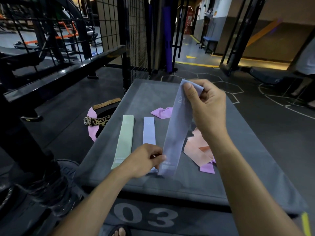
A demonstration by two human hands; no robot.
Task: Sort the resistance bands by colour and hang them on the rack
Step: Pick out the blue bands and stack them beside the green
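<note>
— Where was the band, and which hand had it?

— Both. My right hand [207, 106] pinched the top end of the lilac band [177, 132], held up over the middle of the desk [238, 176]; my left hand [146, 159] pinched its lower edge. Its long axis ran from the far right down toward me.

— And the sorted ones?

— A green band [123, 142] and a second lilac band [149, 132] lay flat just left of it, lengthwise, nearer my left hand (the matching one would be my guess for its place).

— Any writing?

— A "2" on the held band, the rest hidden; "03" on the desk's near side.
</note>
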